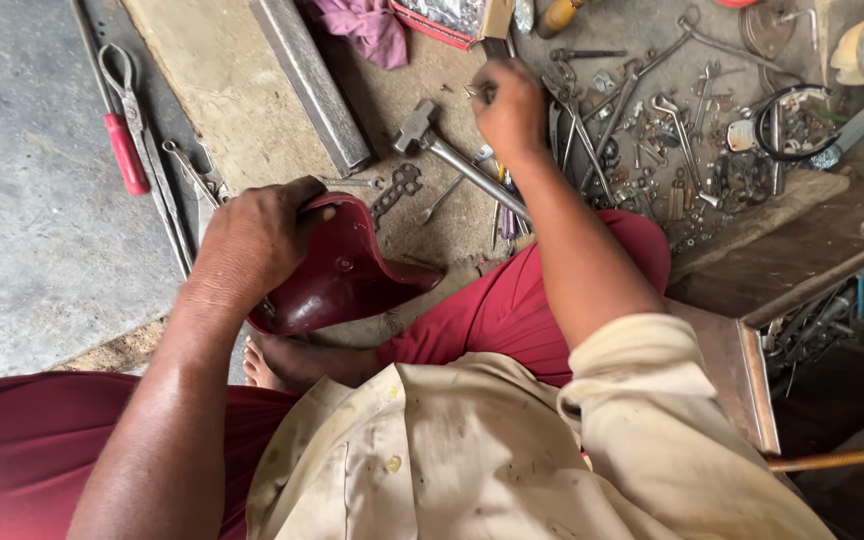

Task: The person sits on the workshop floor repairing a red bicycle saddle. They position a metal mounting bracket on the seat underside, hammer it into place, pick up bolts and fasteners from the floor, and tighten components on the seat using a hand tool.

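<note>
The floor (42, 240) is grey at its left edge, with a stone slab (212, 90) and a metal bar (307, 80) running toward the top edge. The left hand (252, 240) is clamped over the rim of a dark red saddle (347, 270) beside the person's bare foot (287, 365). The right hand (510, 105), fingers pinched together on something too small to tell, reaches among scattered spanners (592, 130) near a hammer (442, 150).

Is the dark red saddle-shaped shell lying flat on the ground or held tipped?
Tipped. The left hand grips the rim of the dark red shell, its glossy hollow side turned toward the camera and its narrow end pointing right.
</note>
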### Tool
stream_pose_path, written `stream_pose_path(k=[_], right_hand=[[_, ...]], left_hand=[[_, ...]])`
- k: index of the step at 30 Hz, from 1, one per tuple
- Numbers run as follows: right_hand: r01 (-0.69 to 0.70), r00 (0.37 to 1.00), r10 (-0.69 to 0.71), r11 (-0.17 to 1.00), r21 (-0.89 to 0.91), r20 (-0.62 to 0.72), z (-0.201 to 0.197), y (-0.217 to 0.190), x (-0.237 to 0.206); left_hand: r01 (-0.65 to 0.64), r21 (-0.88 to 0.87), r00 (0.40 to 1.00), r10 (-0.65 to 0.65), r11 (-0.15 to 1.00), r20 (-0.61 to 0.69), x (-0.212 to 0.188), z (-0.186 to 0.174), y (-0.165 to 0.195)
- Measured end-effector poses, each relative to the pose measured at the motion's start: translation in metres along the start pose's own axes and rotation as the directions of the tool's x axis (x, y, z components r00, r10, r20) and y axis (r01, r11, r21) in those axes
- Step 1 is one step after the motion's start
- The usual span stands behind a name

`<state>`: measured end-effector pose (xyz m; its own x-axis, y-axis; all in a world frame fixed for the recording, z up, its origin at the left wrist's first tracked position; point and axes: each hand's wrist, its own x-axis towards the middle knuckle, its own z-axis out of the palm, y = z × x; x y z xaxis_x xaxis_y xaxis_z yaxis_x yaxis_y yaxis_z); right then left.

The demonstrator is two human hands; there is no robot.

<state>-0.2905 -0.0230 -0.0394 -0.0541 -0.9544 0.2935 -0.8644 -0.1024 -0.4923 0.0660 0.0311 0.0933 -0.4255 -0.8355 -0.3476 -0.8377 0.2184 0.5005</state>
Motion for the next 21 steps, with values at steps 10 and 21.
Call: stream_pose_path(k=[10, 21], right_hand=[[-0.197, 0.851, -0.276, 0.621, 0.759, 0.447, -0.149, -0.222, -0.083], [-0.019, 0.652, -0.746, -0.199, 0.980, -0.139, -0.244, -0.284, -0.099]], left_hand=[[-0.154, 0.059, 0.980, 0.160, 0.986, -0.118, -0.013, -0.001, 0.001], [-0.290, 0.147, 0.918, 0.318, 0.946, -0.236, -0.048, 0.015, 0.029]])
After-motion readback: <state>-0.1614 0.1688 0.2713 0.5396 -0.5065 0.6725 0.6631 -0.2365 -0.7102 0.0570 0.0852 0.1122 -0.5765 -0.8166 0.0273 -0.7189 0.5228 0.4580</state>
